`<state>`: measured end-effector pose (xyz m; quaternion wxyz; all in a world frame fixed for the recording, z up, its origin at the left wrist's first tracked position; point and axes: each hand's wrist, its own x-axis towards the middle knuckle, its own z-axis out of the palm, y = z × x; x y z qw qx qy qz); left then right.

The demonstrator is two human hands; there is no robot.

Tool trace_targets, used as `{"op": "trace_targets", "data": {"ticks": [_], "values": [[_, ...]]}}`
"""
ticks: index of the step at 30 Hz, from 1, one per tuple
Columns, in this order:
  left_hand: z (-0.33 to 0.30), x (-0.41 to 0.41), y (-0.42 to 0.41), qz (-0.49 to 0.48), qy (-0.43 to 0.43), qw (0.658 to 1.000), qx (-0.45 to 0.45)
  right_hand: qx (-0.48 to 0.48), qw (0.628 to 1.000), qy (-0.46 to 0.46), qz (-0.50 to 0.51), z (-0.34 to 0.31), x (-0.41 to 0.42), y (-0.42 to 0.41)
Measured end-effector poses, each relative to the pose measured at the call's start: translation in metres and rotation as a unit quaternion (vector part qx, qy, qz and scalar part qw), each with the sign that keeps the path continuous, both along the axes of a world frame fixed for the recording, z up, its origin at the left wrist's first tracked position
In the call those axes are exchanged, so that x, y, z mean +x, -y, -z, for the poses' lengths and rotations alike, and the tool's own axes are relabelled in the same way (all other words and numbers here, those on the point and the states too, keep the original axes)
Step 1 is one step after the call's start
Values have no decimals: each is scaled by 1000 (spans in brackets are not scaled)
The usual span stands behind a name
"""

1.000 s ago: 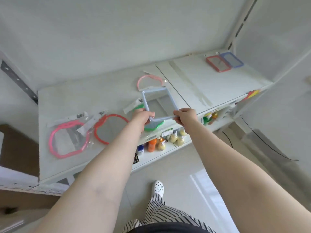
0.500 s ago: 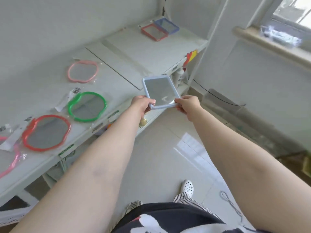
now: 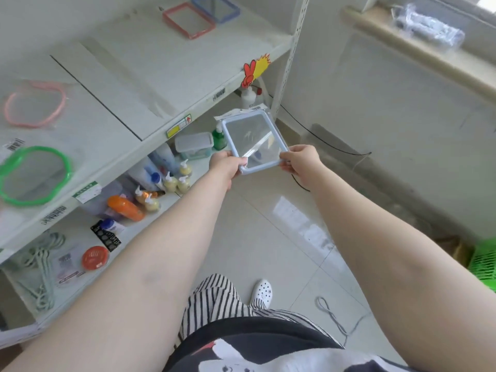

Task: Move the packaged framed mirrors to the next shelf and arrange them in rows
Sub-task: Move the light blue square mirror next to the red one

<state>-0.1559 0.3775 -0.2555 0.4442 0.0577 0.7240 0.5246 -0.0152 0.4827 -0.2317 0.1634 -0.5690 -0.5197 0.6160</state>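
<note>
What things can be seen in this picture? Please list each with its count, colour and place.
light blue framed mirror: 1, packaged, held in the air beyond the shelf edge
red framed mirror: 1, rectangular, far end of top shelf
dark blue framed mirror: 1, rectangular, beside the red one
pink framed mirror: 1, rounded, top shelf on the left
green framed mirror: 1, rounded, top shelf, nearer than the pink one
pump bottles: several, yellowish, lower shelf
orange bottle: 1, lying on lower shelf
clear lidded box: 1, lower shelf
green basket: 1, right edge, on the floor
left hand: grips the mirror's near left corner
right hand: grips its near right corner
</note>
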Motion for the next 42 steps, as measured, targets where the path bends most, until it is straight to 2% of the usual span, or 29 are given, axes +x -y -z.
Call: {"op": "trace_targets", "data": {"ticks": [6,14,23,28,35,42], "values": [[1,-29,-43,-24,-24,999,-10,-9,1000,-16,-10,8,-29,-44],[-2,-88,-116,-65,28,997,20,8,999,1,-32,5,-98,-127],[-30,-160,-192,-84,13,996,13,14,999,-4,-45,-11,-179,-211],[-29,-197,-219,-130,10,991,15,29,992,-12,-120,-15,-231,-250],[-39,-246,-240,-259,-22,965,14,21,972,-21,-234,-22,-315,-292],[-25,-280,-230,-339,-59,936,-72,-2,946,-18,-324,-12,-373,-290]]}}
